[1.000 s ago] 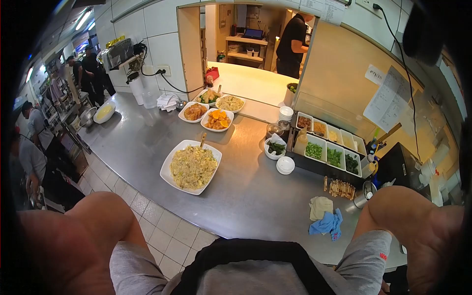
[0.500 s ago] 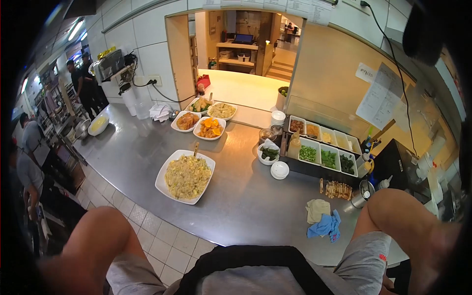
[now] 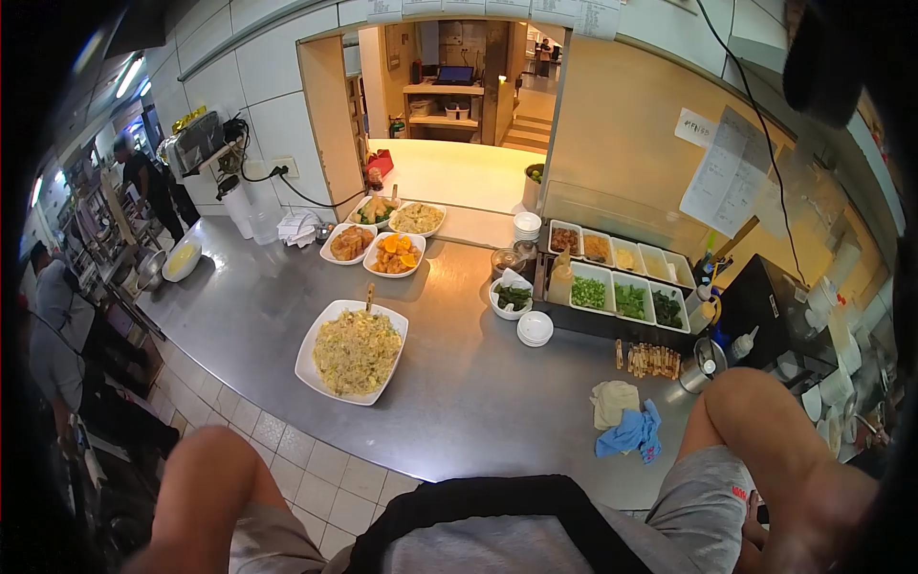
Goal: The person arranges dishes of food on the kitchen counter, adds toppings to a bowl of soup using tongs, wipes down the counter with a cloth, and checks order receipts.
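Observation:
Neither of my hands shows. At the lower left only my bent left arm is in view, and at the lower right my bent right arm; both run out of the picture. In front of me on the steel counter point(image 3: 459, 383) stands a square white bowl of fried rice point(image 3: 354, 352), with a handle sticking up at its far rim. Nearest my right arm lie a beige cloth point(image 3: 613, 403) and a blue cloth point(image 3: 628, 436). Beyond them is a row of wooden clothespins point(image 3: 652, 361) beside a metal canister point(image 3: 703, 365).
Several filled dishes point(image 3: 395, 254) stand near the pass-through window point(image 3: 449, 177). To the right are a tray of garnish containers point(image 3: 588, 294), small stacked saucers point(image 3: 535, 329) and a squeeze bottle point(image 3: 560, 280). A white bowl point(image 3: 182, 259) sits at the counter's left end. Several people point(image 3: 143, 182) stand at the left.
My view has shifted slightly, so the counter and its dishes sit a little further left. People at the left have changed position slightly. The dishes keep their places on the counter.

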`<state>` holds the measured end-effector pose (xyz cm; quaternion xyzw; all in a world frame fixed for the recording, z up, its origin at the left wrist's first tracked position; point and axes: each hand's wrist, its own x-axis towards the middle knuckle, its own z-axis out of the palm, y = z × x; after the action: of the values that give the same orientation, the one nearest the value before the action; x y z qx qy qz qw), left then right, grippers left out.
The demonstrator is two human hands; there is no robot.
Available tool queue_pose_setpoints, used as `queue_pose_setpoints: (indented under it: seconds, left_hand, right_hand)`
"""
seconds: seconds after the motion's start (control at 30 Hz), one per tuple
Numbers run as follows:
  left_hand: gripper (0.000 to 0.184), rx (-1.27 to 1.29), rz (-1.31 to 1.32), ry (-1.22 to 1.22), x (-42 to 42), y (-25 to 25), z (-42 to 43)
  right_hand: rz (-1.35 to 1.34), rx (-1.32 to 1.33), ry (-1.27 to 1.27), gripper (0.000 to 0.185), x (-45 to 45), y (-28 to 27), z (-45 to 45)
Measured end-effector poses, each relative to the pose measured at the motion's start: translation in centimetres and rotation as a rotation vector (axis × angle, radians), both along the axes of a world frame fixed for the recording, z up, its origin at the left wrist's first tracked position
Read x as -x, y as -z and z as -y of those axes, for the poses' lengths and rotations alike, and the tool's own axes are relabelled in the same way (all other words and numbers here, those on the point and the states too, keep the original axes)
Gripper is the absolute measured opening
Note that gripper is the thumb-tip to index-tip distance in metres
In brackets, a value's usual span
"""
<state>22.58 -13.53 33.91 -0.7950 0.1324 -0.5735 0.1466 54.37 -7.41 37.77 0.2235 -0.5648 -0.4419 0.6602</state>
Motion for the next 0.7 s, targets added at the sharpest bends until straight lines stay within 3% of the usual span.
queue_pose_setpoints:
  seconds: [0.07,0.17,0.2,0.23,0.3,0.37,0.4,0.5,0.63,0.7]
  left_hand:
    - [0.063,0.014,0.137,0.005,1.5,1.2,-0.4]
    - [0.063,0.272,0.655,-0.254,5.9,6.9,-4.3]
    - [0.064,0.465,0.881,-0.571,8.0,10.4,-6.3]
    - [0.065,0.665,0.924,-0.857,11.7,15.4,-8.1]
    - [0.057,1.106,1.062,-1.186,18.3,26.1,-10.8]
    - [0.057,1.36,0.789,-1.73,23.7,37.3,-11.4]
    - [0.056,1.495,0.619,-1.981,24.7,40.6,-11.3]
    - [0.054,1.538,0.284,-2.246,19.7,41.7,-10.9]
    - [0.055,1.583,0.016,-2.21,18.4,40.4,-12.6]
    - [0.055,1.595,0.035,-2.194,18.1,40.0,-12.8]
  right_hand:
    - [-0.133,0.089,-0.125,0.027,-0.2,1.6,-1.7]
    - [0.118,0.625,-0.362,0.04,-2.3,9.3,-5.6]
    - [0.221,0.892,0.023,0.055,-2.8,11.3,-7.2]
    - [0.315,1.307,0.168,0.04,-3.4,12.9,-7.1]
    - [0.414,1.353,0.649,0.026,-4.5,18.7,-9.3]
    - [0.492,1.668,0.898,0.026,-6.7,24.9,-9.3]
    - [0.492,1.772,0.918,0.028,-8.3,27.7,-9.1]
    - [0.385,1.88,0.925,0.038,-11.6,34.7,-7.9]
    - [0.331,1.805,1.102,0.049,-11.8,39.6,-6.2]
    - [0.254,1.854,1.05,0.051,-11.8,40.6,-7.1]
